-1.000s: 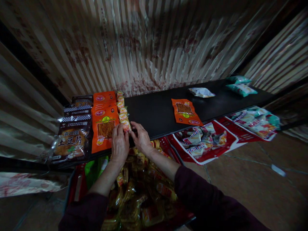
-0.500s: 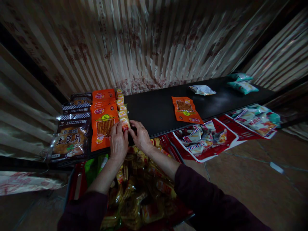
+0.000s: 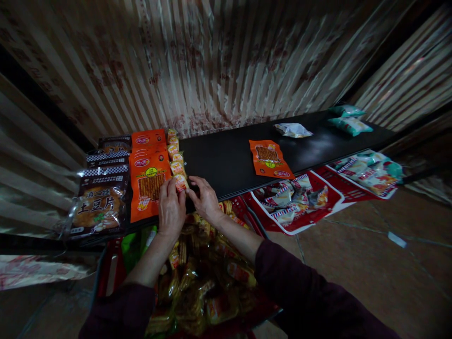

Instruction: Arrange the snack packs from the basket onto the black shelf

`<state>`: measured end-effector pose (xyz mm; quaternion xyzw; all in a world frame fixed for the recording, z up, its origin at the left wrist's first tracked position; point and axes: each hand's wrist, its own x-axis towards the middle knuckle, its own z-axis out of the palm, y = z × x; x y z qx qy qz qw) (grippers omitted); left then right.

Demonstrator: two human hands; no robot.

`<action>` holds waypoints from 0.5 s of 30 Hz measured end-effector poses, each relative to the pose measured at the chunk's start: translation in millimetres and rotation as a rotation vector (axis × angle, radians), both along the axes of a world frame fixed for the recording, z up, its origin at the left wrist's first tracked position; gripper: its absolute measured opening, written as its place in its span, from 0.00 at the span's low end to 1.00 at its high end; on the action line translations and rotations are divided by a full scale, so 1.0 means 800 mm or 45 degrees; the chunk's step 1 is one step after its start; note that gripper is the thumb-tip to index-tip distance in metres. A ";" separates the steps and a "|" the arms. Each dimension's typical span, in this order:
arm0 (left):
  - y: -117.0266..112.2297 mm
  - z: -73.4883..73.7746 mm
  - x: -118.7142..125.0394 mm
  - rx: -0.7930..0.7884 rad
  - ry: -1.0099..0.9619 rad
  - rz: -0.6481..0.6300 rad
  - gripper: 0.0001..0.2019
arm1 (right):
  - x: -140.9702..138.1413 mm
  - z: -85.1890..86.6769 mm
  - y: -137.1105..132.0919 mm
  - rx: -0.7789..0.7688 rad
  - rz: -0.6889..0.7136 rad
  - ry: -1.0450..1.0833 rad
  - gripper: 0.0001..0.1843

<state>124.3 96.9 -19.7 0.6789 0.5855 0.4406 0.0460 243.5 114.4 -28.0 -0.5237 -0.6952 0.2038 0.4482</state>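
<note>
My left hand [image 3: 171, 209] and my right hand [image 3: 204, 198] meet at the front edge of a black shelf [image 3: 229, 160]. Between them they pinch the nearest small yellow-and-red snack pack [image 3: 181, 181], the front one of a row of such packs [image 3: 173, 153] that runs back toward the wall. Left of the row lies a stack of orange snack bags [image 3: 148, 176], and further left a stack of dark potato-chip bags [image 3: 100, 200]. Below my arms stands a red basket [image 3: 197, 282] full of the same small packs.
A lone orange bag [image 3: 270, 159] lies mid-shelf. A pale bag [image 3: 292, 129] and green bags [image 3: 348, 120] lie at the far right of the shelf. Large red multipack bags [image 3: 300, 200] and another [image 3: 370, 172] lie on the tiled floor.
Both hands stay on the front small pack, with only slight finger shifts. The view has drifted a little, so everything sits slightly further left and higher.
</note>
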 end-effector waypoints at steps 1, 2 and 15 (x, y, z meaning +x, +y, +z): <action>-0.001 0.000 0.000 -0.003 0.005 0.005 0.19 | 0.000 0.000 0.000 0.001 0.001 0.004 0.18; -0.001 0.000 0.001 -0.002 0.014 0.010 0.19 | 0.001 0.000 -0.001 0.004 0.000 0.008 0.18; -0.008 0.001 0.000 0.002 0.006 -0.019 0.17 | 0.001 -0.004 0.000 0.002 0.021 0.032 0.17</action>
